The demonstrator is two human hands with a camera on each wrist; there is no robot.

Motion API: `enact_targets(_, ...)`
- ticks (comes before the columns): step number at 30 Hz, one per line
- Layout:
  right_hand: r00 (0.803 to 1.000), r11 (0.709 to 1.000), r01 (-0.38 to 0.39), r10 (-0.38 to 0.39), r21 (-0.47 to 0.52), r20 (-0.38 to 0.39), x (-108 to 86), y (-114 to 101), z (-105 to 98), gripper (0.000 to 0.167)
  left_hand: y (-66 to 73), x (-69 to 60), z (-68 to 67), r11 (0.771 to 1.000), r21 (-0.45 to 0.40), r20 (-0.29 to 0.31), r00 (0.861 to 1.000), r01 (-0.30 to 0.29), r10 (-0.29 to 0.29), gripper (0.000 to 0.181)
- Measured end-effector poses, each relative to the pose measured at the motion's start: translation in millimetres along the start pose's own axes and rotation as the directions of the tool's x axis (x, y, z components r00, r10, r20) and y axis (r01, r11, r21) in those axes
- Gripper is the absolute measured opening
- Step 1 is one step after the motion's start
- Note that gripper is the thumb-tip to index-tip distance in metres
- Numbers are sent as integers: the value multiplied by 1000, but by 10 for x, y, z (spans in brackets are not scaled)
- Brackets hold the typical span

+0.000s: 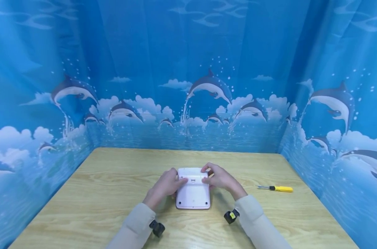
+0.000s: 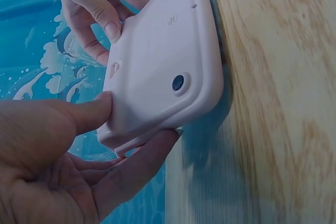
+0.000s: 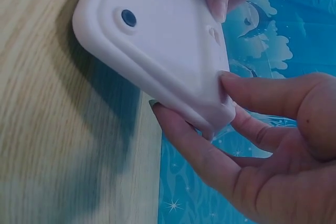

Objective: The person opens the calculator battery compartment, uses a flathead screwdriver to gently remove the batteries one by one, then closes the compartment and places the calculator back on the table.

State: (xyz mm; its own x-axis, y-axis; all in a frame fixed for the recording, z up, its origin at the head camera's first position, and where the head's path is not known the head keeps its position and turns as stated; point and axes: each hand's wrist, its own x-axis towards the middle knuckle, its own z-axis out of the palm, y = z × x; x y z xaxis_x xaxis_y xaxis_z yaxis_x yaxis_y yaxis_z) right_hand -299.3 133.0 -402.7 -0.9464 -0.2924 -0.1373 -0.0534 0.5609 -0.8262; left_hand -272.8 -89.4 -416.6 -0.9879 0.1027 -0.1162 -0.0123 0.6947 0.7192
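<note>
A pale pink calculator point(image 1: 193, 197) is turned with its back toward me, showing dark round feet and a small latch on the raised far part. My left hand point(image 1: 168, 183) grips its left side, thumb on the back and fingers beneath, as the left wrist view also shows. On the opposite side my right hand point(image 1: 221, 178) holds the far right corner, its thumb point(image 3: 262, 92) pressing the back face. In both wrist views the calculator point(image 2: 152, 61) looks tilted, with a shadow on the table below it. Its front face is hidden.
A screwdriver point(image 1: 281, 188) with a yellow handle lies on the wooden table point(image 1: 113, 193) to the right of the hands. A blue dolphin-print curtain point(image 1: 188, 52) surrounds the table at the back and both sides.
</note>
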Motion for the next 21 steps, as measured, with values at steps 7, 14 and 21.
enact_targets(7, 1000, 1000, 12, -12, -23, -10, 8, -5, 7, 27, 11, 1, -7, 1000, 3, 5, 1000, 5, -5, 38)
enact_targets(14, 1000, 998, 18, -19, -53, -17, 21, -1, 23, 29, 14, -9, -26, 1000, 3, 10, 1000, 8, -8, 36)
enact_targets(21, 999, 996, 23, -25, -85, -26, 30, 0, 36, 29, 18, -2, -21, 1000, 16, 5, 1000, 18, -18, 38)
